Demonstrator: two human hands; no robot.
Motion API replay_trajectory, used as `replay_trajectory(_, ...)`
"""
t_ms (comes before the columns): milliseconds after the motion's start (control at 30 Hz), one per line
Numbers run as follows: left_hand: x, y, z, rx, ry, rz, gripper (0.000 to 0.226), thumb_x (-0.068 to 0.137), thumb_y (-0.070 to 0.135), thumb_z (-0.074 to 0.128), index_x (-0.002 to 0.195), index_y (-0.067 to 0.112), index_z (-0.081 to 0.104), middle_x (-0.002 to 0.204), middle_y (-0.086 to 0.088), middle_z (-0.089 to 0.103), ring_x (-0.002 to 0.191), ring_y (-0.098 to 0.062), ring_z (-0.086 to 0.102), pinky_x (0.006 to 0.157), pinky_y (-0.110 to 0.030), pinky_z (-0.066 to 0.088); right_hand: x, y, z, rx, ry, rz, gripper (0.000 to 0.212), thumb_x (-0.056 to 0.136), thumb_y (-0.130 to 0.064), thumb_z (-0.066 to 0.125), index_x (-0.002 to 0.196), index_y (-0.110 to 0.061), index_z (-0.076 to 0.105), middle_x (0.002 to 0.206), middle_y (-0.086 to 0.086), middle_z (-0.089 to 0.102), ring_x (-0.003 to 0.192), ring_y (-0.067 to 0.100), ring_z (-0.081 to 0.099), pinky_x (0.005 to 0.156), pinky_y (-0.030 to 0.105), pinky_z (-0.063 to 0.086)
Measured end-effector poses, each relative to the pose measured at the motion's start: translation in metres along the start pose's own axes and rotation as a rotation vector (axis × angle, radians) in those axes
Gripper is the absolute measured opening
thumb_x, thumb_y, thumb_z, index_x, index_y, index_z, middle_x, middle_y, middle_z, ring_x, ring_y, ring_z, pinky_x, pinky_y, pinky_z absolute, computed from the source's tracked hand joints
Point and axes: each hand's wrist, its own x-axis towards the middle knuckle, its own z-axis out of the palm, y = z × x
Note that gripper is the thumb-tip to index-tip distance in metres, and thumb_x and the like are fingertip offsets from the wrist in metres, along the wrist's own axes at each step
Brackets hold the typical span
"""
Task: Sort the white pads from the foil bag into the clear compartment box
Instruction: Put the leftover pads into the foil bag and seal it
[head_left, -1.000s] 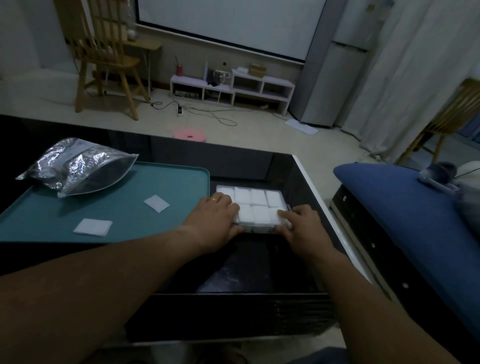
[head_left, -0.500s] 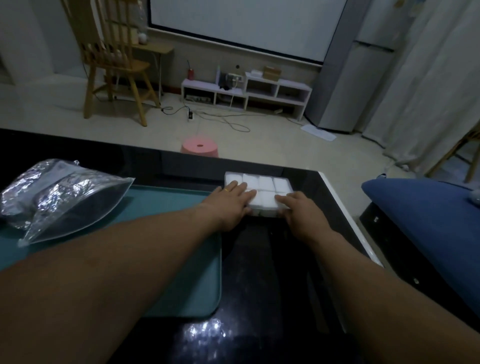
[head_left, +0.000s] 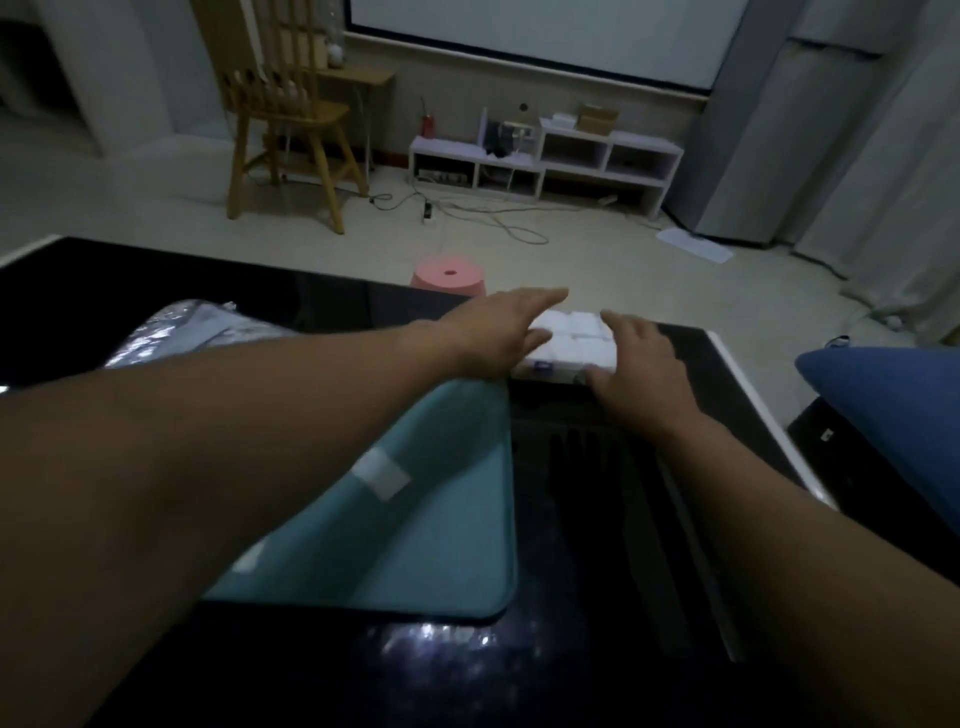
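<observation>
Glossy black table (head_left: 597, 519); smooth teal tray (head_left: 441, 519) with rounded corners, 2 loose white square pads on it, one (head_left: 382, 474) clear, one (head_left: 248, 560) half under forearm; crinkled foil bag (head_left: 208, 327) mostly hidden behind left arm; clear compartment box (head_left: 569, 345) packed with white pads at far edge; left hand (head_left: 498, 332) flat on top, fingers straight; right hand (head_left: 641, 364) fingers loosely spread against its right side

Dim room with a pale tiled floor (head_left: 156, 208). Far left, a wooden chair (head_left: 285, 119). A low white shelf unit (head_left: 550, 156) sits under a projector screen (head_left: 535, 31). Curtains (head_left: 893, 156) hang right; pink stool (head_left: 449, 273) mid-floor.
</observation>
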Motion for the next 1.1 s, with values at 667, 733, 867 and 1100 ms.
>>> replay_trajectory(667, -0.325, -0.078, -0.033, 0.034, -0.246, -0.388, 0.036, 0.088, 0.035, 0.071, 0.121, 0.025, 0.061, 0.127, -0.005, 0.050, 0.115, -0.028, 0.057, 0.094, -0.036, 0.047, -0.116, -0.215, 0.065, -0.087, -0.418, 0.019, 0.039, 0.094, -0.041, 0.064, 0.120, -0.012, 0.062, 0.127, 0.019, 0.059, 0.114, 0.039, 0.060, 0.091, 0.038, 0.048)
replay_trajectory(733, -0.322, -0.080, -0.032, 0.019, -0.265, -0.371, 0.031, 0.086, 0.033, 0.072, 0.114, 0.025, 0.060, 0.123, -0.006, 0.050, 0.115, -0.028, 0.054, 0.094, -0.036, 0.045, -0.111, -0.219, 0.066, -0.073, -0.459, 0.032, 0.032, 0.094, -0.038, 0.064, 0.112, -0.012, 0.066, 0.122, 0.018, 0.063, 0.106, 0.037, 0.062, 0.085, 0.036, 0.048)
replay_trajectory(867, -0.314, -0.080, -0.027, -0.035, -0.288, -0.365, 0.023, 0.089, 0.031, 0.070, 0.090, 0.027, 0.048, 0.111, -0.006, 0.052, 0.108, -0.029, 0.053, 0.086, -0.035, 0.043, -0.119, -0.224, 0.064, 0.088, -0.404, 0.045, 0.017, 0.094, -0.025, 0.066, 0.101, -0.012, 0.058, 0.100, 0.009, 0.061, 0.092, 0.029, 0.058, 0.070, 0.034, 0.040)
replay_trajectory(1100, -0.302, -0.079, -0.027, -0.430, -0.074, -0.593, 0.018, 0.090, 0.011, 0.059, 0.106, 0.019, 0.061, 0.111, -0.007, 0.067, 0.099, -0.027, 0.065, 0.080, -0.030, 0.049, -0.130, -0.232, 0.042, 0.670, -0.392, 0.118, 0.029, 0.089, -0.005, 0.076, 0.108, -0.012, 0.056, 0.098, 0.018, 0.070, 0.065, 0.016, 0.068, 0.054, 0.028, 0.049)
